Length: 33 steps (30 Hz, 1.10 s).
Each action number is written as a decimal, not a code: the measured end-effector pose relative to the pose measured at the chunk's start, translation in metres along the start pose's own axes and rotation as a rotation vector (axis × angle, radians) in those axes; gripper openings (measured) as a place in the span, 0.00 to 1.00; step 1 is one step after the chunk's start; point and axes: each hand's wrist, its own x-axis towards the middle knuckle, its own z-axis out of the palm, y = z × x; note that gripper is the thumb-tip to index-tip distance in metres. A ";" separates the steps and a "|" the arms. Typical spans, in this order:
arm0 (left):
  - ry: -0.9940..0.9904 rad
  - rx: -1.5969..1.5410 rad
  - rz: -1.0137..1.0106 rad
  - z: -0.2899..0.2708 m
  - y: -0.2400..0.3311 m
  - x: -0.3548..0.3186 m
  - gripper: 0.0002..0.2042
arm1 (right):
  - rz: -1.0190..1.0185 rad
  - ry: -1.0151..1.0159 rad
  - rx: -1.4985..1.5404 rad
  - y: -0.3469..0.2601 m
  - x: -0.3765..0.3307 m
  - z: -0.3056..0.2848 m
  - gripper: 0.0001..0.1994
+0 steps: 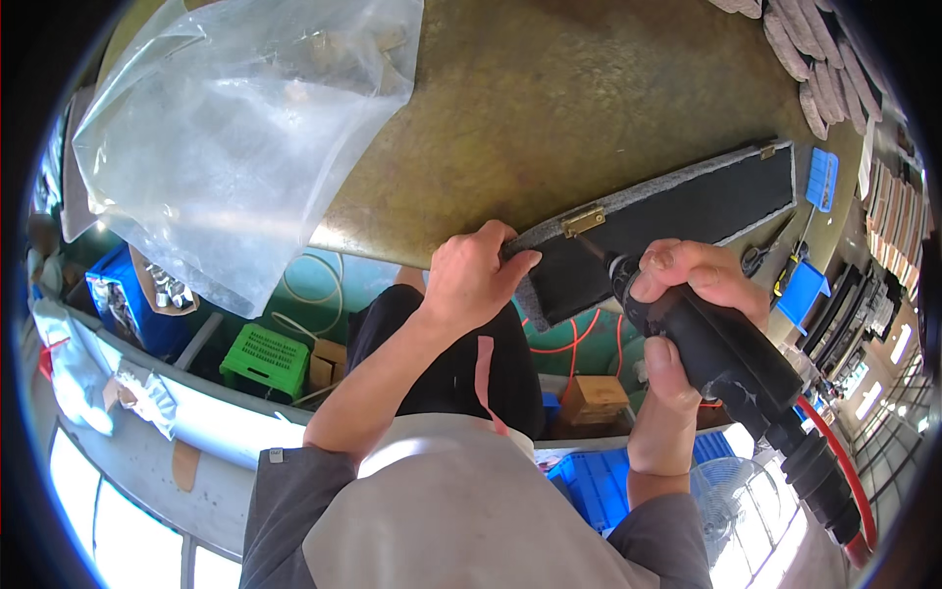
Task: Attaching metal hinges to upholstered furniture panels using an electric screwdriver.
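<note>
- Bench: a worn olive-brown top is filling the upper middle of the view, its near edge running from about 9 o'clock across toward 3 o'clock.
- Clear plastic bag: it is lying crumpled over the bench's corner at 10 o'clock and hanging past the edge.
- Black felt-edged panel: a long dark board with a grey fuzzy border is lying on the bench at 2 o'clock, its near end jutting over the bench edge toward the centre.
- Black power screwdriver: it is sitting at 4 o'clock, a red hose trailing from its rear end, its bit angling up to 11 o'clock and meeting the hinge.
- Left hand: it is clamping the near end of the panel, fingers curling over the felt edge, just left of centre.
- Right hand: it is wrapping tight around the screwdriver's body, well apart from the left hand.
- Brass hinge: it is sitting on the panel's upper edge, between the two hands.
</note>
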 end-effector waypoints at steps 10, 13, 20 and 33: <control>-0.053 0.006 -0.061 -0.003 0.004 0.001 0.14 | 0.016 -0.050 0.030 0.008 0.001 -0.002 0.23; -0.023 -0.004 -0.026 -0.001 0.002 0.001 0.14 | -0.019 -0.087 -0.060 0.008 -0.001 0.001 0.24; -0.020 0.000 -0.034 0.001 0.003 0.002 0.14 | 0.027 0.012 0.004 0.015 0.000 -0.012 0.27; -0.066 0.218 0.031 -0.011 0.035 0.020 0.16 | 0.006 0.632 0.335 0.011 -0.051 -0.022 0.24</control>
